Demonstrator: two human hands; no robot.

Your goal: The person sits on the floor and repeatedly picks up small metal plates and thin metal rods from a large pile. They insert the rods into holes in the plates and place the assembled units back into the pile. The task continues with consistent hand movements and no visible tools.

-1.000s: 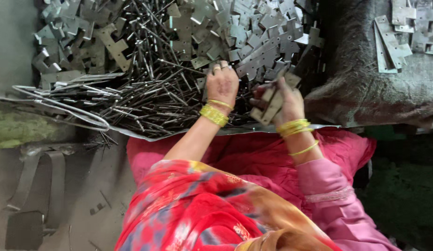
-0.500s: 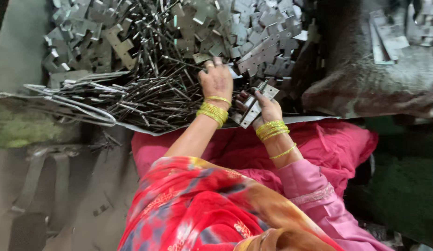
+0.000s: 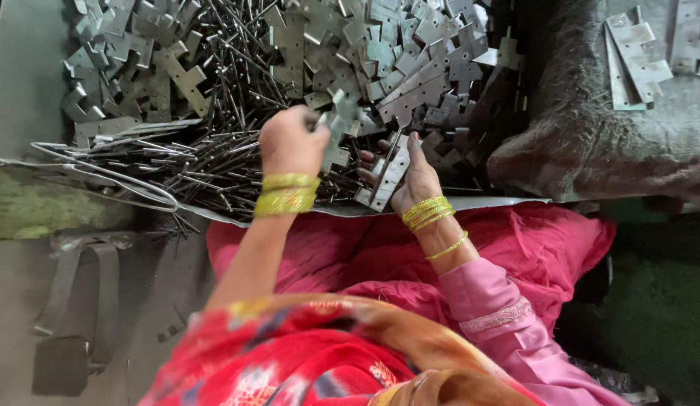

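My left hand [image 3: 290, 139], with gold bangles at the wrist, is closed around a small grey metal hinge plate [image 3: 338, 120] lifted a little above the pile. My right hand [image 3: 410, 177] lies palm up beside it and holds a long flat hinge plate [image 3: 386, 174] with holes. Both hands hover over a heap of loose metal hinge plates [image 3: 410, 68] and thin steel pins [image 3: 207, 162] on a sheet.
A dark sack [image 3: 590, 143] at the right carries a few more metal plates [image 3: 636, 60]. Bent wire loops [image 3: 101, 177] stick out at the left. Pink cloth [image 3: 515, 240] covers my lap below the sheet's edge. A dark strap [image 3: 71, 301] lies on the floor at lower left.
My left hand came up off the pile with a small plate in its fingers. My right hand turned palm up with the long plate. The camera view shifted slightly.
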